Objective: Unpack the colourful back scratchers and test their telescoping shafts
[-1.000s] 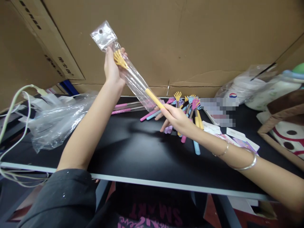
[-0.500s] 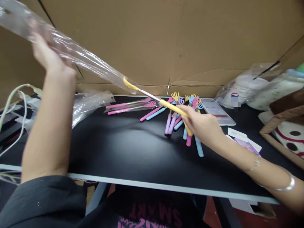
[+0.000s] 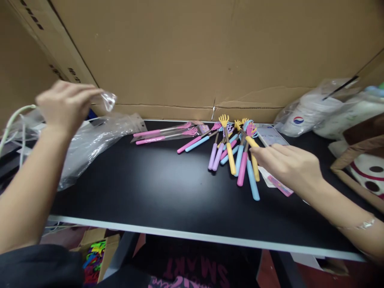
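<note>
My left hand (image 3: 66, 102) is raised at the left, its fingers closed on a crumpled clear plastic sleeve (image 3: 108, 101) whose end sticks out past the fingertips. At the right, my right hand (image 3: 288, 164) is closed around the handle of a yellow back scratcher (image 3: 251, 141), at the edge of a pile. Several telescopic back scratchers with hand-shaped heads make up that pile, among them a yellow one (image 3: 229, 150), a pink one (image 3: 243, 166), a blue one (image 3: 252, 182) and a lilac one (image 3: 213, 156). My fingers hide the rest of the held handle.
Two pink back scratchers in clear sleeves (image 3: 163, 138) lie further left, beside a heap of clear plastic bags (image 3: 90, 140). A phone or tablet (image 3: 271, 134), cards (image 3: 279, 186) and a bagged cup (image 3: 312, 114) are at the right. Cardboard (image 3: 180, 52) walls the back of the black table (image 3: 156, 192).
The yellow back scratcher has come out of the plastic sleeve and moved right to the pile in my right hand. My left hand has lowered, with the sleeve bunched in it.
</note>
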Demonstrator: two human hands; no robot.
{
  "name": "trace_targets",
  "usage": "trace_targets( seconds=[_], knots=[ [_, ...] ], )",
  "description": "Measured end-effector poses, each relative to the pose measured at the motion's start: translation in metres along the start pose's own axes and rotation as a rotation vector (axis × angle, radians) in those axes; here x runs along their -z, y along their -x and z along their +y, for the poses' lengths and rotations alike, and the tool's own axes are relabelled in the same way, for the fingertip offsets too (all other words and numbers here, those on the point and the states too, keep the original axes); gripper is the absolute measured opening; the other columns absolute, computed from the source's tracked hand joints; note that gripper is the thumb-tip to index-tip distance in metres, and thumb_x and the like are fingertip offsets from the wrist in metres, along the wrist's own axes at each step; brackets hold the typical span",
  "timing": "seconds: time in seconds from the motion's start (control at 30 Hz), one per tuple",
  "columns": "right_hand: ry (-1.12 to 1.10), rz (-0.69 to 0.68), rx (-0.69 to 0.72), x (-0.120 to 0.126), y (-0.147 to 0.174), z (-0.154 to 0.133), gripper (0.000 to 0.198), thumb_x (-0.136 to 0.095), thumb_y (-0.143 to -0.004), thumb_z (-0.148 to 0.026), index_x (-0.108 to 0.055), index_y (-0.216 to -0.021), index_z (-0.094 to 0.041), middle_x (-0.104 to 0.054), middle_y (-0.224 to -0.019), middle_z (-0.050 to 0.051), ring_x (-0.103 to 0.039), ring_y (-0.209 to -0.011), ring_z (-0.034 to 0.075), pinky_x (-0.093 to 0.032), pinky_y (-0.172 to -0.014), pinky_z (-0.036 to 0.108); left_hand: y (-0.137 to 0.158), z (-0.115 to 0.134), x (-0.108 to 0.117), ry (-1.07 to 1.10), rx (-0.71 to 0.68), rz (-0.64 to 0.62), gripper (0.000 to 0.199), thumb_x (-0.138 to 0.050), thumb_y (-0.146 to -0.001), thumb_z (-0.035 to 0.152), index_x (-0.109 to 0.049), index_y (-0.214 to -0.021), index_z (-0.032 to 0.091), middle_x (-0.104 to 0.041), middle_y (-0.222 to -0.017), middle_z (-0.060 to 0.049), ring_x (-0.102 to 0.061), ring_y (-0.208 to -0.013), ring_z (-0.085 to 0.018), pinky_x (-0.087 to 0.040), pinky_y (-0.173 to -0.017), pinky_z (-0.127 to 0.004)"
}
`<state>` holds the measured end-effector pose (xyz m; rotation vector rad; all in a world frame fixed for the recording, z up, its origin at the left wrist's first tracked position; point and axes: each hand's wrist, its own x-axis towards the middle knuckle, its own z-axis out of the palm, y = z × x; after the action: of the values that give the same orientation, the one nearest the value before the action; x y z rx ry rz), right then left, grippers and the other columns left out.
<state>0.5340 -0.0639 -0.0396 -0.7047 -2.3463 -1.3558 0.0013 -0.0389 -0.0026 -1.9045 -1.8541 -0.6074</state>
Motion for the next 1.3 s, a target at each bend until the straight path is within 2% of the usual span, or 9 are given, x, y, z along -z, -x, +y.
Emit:
trace_targets(
  seconds=[0.1, 0.2, 0.43, 0.6, 0.8, 0.97, 1.1, 1.23, 1.3],
  knots=[
    [-0.094, -0.083, 0.099, -0.002, -0.003, -0.007, 0.024, -0.045, -0.092, -0.009, -0.065, -0.083, -0.019, -0.061, -0.063, 0.0, -0.054, -0.062, 0.013, -0.034, -0.056, 0.027, 0.009, 0.019, -0.019, -0.274, -0.081, -0.133, 0.052, -0.013, -0.1, 0.041, -0.054, -0.13, 0.031, -0.055, -0.135, 0.004, -0.044, -0.119, -0.018, -0.039, -0.093, -0.034],
    [-0.214, -0.16, 0.115, -0.008, -0.005, -0.014, 0.02, -0.044, -0.094, -0.018, -0.064, -0.092, -0.016, -0.065, -0.075, 0.004, -0.055, -0.071, 0.016, -0.035, -0.061, 0.029, 0.011, 0.032, -0.037, -0.346, -0.125, -0.242, 0.052, -0.013, -0.099, 0.035, -0.053, -0.132, 0.029, -0.06, -0.129, -0.001, -0.049, -0.113, -0.018, -0.04, -0.083, -0.029],
    [-0.38, -0.215, 0.083, -0.013, -0.005, -0.021, 0.037, -0.044, -0.094, -0.04, -0.063, -0.105, -0.011, -0.065, -0.081, 0.009, -0.057, -0.077, 0.021, -0.039, -0.069, 0.031, 0.008, 0.026, -0.065, -0.265, -0.094, -0.492, 0.059, -0.029, -0.093, 0.051, -0.05, -0.135, 0.016, -0.055, -0.135, -0.01, -0.046, -0.12, -0.028, -0.039, -0.095, -0.038],
    [-0.418, -0.189, 0.041, -0.011, -0.008, -0.019, 0.032, -0.042, -0.095, -0.033, -0.065, -0.104, -0.011, -0.064, -0.08, 0.009, -0.058, -0.075, 0.02, -0.039, -0.067, 0.031, -0.005, 0.073, -0.064, -0.133, -0.145, -0.238, 0.054, -0.029, -0.095, 0.051, -0.052, -0.132, 0.02, -0.055, -0.133, -0.008, -0.042, -0.124, -0.026, -0.036, -0.1, -0.036],
    [-0.463, -0.16, 0.014, -0.008, -0.016, -0.02, 0.027, -0.046, -0.094, -0.031, -0.066, -0.1, -0.015, -0.065, -0.08, 0.007, -0.059, -0.075, 0.018, -0.041, -0.065, 0.029, -0.039, 0.168, -0.097, 0.008, -0.352, -0.372, 0.057, -0.042, -0.09, 0.055, -0.047, -0.137, 0.022, -0.052, -0.137, -0.009, -0.046, -0.124, -0.027, -0.04, -0.097, -0.036],
    [-0.481, -0.048, 0.031, 0.005, -0.008, -0.014, 0.019, -0.048, -0.093, -0.02, -0.067, -0.09, -0.019, -0.066, -0.073, 0.004, -0.058, -0.071, 0.016, -0.042, -0.066, 0.028, -0.055, 0.199, -0.122, 0.017, -0.296, -0.38, 0.04, -0.04, -0.092, 0.036, -0.057, -0.126, 0.022, -0.066, -0.116, -0.01, -0.061, -0.104, -0.028, -0.043, -0.083, -0.034],
    [-0.593, 0.029, -0.106, 0.009, -0.004, -0.005, 0.014, -0.055, -0.088, -0.017, -0.065, -0.098, -0.019, -0.066, -0.073, 0.003, -0.059, -0.068, 0.015, -0.043, -0.064, 0.027, -0.053, 0.199, -0.105, 0.083, -0.233, -0.229, 0.039, -0.035, -0.091, 0.025, -0.056, -0.124, 0.022, -0.066, -0.117, -0.008, -0.061, -0.103, -0.024, -0.043, -0.077, -0.03],
    [-0.731, 0.151, -0.344, 0.007, -0.021, 0.003, 0.011, -0.057, -0.087, -0.018, -0.062, -0.096, -0.022, -0.067, -0.082, 0.003, -0.06, -0.071, 0.014, -0.044, -0.063, 0.027, -0.043, 0.204, -0.066, 0.258, -0.179, 0.051, 0.032, -0.043, -0.087, 0.03, -0.063, -0.112, 0.026, -0.07, -0.096, -0.001, -0.063, -0.086, -0.018, -0.039, -0.065, -0.024],
    [-0.788, 0.133, -0.478, 0.005, -0.035, 0.003, 0.013, -0.056, -0.088, -0.025, -0.062, -0.099, -0.021, -0.067, -0.085, 0.003, -0.057, -0.065, 0.013, -0.043, -0.06, 0.026, -0.033, 0.211, -0.047, 0.324, -0.205, 0.109, 0.029, -0.047, -0.087, 0.036, -0.065, -0.107, 0.027, -0.07, -0.086, 0.001, -0.062, -0.076, -0.015, -0.036, -0.06, -0.023]
  ],
)
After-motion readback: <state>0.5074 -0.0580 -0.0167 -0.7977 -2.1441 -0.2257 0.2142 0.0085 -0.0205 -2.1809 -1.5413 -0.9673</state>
